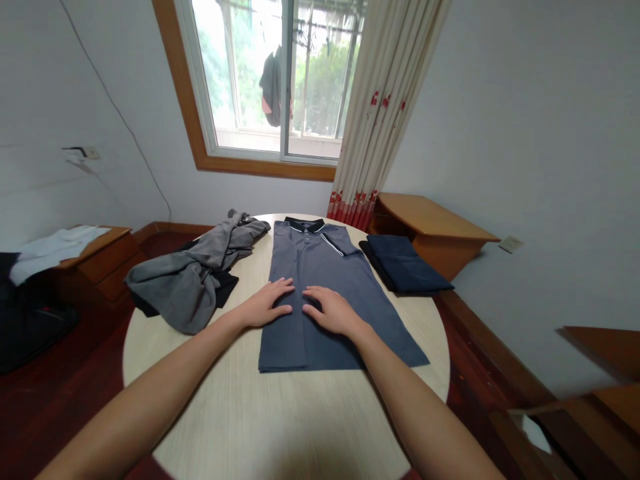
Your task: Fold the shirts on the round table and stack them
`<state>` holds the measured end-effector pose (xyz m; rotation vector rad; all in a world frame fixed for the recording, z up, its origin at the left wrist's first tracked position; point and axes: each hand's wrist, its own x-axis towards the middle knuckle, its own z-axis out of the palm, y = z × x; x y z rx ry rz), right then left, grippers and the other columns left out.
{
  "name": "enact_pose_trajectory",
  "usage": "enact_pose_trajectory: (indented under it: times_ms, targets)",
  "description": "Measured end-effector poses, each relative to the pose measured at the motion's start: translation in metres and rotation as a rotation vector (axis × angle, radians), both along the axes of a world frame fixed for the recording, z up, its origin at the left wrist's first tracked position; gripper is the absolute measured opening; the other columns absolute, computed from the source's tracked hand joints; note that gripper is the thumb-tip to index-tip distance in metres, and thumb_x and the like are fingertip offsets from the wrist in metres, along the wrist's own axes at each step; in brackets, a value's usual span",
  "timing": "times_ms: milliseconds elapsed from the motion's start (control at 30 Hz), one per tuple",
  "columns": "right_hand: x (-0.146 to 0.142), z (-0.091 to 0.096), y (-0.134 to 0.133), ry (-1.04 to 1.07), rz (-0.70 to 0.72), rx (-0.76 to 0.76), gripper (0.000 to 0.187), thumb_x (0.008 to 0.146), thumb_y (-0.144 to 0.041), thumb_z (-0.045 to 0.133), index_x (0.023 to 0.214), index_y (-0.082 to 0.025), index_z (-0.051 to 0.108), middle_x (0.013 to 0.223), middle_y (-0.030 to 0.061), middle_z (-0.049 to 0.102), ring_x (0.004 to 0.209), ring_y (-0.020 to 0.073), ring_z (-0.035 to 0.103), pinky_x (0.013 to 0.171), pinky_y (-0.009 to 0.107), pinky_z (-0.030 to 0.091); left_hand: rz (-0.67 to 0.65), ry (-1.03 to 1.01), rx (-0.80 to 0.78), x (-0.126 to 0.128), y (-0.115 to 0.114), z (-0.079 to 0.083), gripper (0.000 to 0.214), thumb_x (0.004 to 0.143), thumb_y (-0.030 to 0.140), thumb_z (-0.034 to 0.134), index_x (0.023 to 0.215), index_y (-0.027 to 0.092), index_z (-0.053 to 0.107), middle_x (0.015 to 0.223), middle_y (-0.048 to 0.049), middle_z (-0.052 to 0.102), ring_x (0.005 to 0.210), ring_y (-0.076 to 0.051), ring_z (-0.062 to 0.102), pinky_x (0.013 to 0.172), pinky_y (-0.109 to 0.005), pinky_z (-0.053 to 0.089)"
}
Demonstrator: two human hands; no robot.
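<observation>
A grey-blue polo shirt (345, 280) with a black, white-edged collar lies face up on the round table (285, 420), its collar at the far side. Its left side is folded inward in a long strip, while the short sleeve on the right still shows, trimmed in black and white. My left hand (267, 303) rests flat on the folded strip, fingers stretched out. Close beside it, my right hand (330, 310) lies on the shirt front with fingers extended and slightly curved. Neither hand grips the cloth.
A crumpled heap of grey and black clothes (190, 280) lies at the table's left. Folded dark navy and black garments (407, 263) lie at its right edge. Beyond stand a wooden desk (435, 217), a curtain (383, 100) and a window (240, 80). A low wooden cabinet (107, 267) stands left.
</observation>
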<state>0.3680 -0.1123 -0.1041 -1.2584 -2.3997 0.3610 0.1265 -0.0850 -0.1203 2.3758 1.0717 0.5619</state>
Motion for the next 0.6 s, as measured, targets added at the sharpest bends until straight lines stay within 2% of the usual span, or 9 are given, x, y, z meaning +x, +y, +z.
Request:
enact_pose_trajectory:
  times_ms: [67, 167, 233, 333, 433, 500, 600]
  targets:
    - [0.000, 0.002, -0.001, 0.004, 0.013, -0.003, 0.042, 0.094, -0.035, 0.059, 0.129, -0.014, 0.067, 0.138, 0.0161, 0.063, 0.130, 0.0280, 0.058, 0.112, 0.044, 0.042, -0.002, 0.182, 0.031, -0.001, 0.004, -0.007, 0.074, 0.094, 0.065, 0.049, 0.151, 0.018, 0.044, 0.165, -0.0153, 0.026, 0.154, -0.033, 0.018, 0.123, -0.055, 0.013]
    - [0.019, 0.011, 0.002, 0.047, -0.032, -0.022, 0.041, 0.093, -0.037, 0.060, 0.127, -0.016, 0.068, 0.135, 0.0137, 0.066, 0.126, 0.0272, 0.061, 0.110, 0.043, 0.043, -0.023, 0.334, 0.033, -0.002, 0.006, -0.009, 0.079, 0.094, 0.069, 0.045, 0.156, 0.022, 0.035, 0.167, -0.0140, 0.018, 0.155, -0.032, 0.012, 0.123, -0.055, 0.011]
    - [0.046, 0.018, 0.007, 0.090, -0.172, -0.026, 0.042, 0.093, -0.039, 0.059, 0.128, -0.017, 0.068, 0.133, 0.0129, 0.067, 0.123, 0.0268, 0.062, 0.108, 0.041, 0.045, -0.032, 0.368, 0.016, -0.005, 0.007, -0.006, 0.083, 0.092, 0.072, 0.047, 0.158, 0.024, 0.031, 0.167, -0.0142, 0.015, 0.155, -0.032, 0.010, 0.123, -0.055, 0.010]
    - [0.096, 0.023, 0.012, 0.076, -0.505, -0.064, 0.045, 0.094, -0.038, 0.056, 0.130, -0.014, 0.066, 0.132, 0.0169, 0.066, 0.121, 0.0286, 0.063, 0.106, 0.040, 0.046, -0.037, 0.394, -0.056, -0.012, 0.008, 0.002, 0.088, 0.089, 0.072, 0.053, 0.159, 0.025, 0.027, 0.168, -0.0155, 0.012, 0.155, -0.033, 0.009, 0.122, -0.058, 0.009]
    - [0.134, 0.016, 0.013, -0.056, -0.735, -0.210, 0.039, 0.088, -0.035, 0.062, 0.118, -0.011, 0.072, 0.120, 0.0223, 0.071, 0.112, 0.0326, 0.068, 0.096, 0.038, 0.050, -0.031, 0.417, -0.105, -0.021, 0.009, 0.010, 0.090, 0.086, 0.069, 0.060, 0.158, 0.025, 0.028, 0.167, -0.0162, 0.015, 0.155, -0.035, 0.011, 0.120, -0.063, 0.007]
    - [0.145, 0.006, 0.008, -0.107, -0.777, -0.248, 0.037, 0.083, -0.036, 0.069, 0.109, -0.011, 0.073, 0.111, 0.0233, 0.073, 0.107, 0.0341, 0.070, 0.089, 0.037, 0.051, -0.017, 0.430, -0.112, -0.025, 0.008, 0.015, 0.091, 0.083, 0.067, 0.065, 0.157, 0.026, 0.032, 0.167, -0.0161, 0.018, 0.154, -0.036, 0.013, 0.119, -0.065, 0.006]
    - [0.144, -0.007, -0.002, -0.051, -0.775, -0.258, 0.039, 0.075, -0.037, 0.077, 0.106, -0.014, 0.072, 0.106, 0.0207, 0.074, 0.101, 0.0326, 0.071, 0.083, 0.035, 0.052, 0.005, 0.455, -0.115, -0.027, 0.006, 0.022, 0.091, 0.078, 0.065, 0.071, 0.154, 0.027, 0.037, 0.166, -0.0157, 0.023, 0.153, -0.037, 0.018, 0.119, -0.066, 0.007]
